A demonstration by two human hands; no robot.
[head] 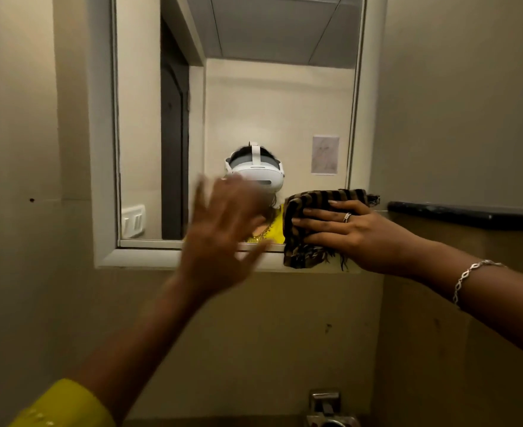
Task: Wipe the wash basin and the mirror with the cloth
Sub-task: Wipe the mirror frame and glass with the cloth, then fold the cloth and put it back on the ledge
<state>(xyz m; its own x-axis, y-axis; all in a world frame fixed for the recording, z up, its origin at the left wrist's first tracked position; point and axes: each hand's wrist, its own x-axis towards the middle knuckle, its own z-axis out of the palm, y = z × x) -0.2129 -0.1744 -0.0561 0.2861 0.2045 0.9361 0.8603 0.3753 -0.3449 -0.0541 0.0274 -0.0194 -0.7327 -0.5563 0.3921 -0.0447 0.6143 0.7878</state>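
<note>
Head view: right hand (355,232) presses cloth (312,229) flat on mirror (254,103); left hand (223,229) spread, blurred.

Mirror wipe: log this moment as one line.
stage: wiping mirror | right hand: presses cloth on lower right corner | left hand: open, empty, blurred | basin: not in view
</note>
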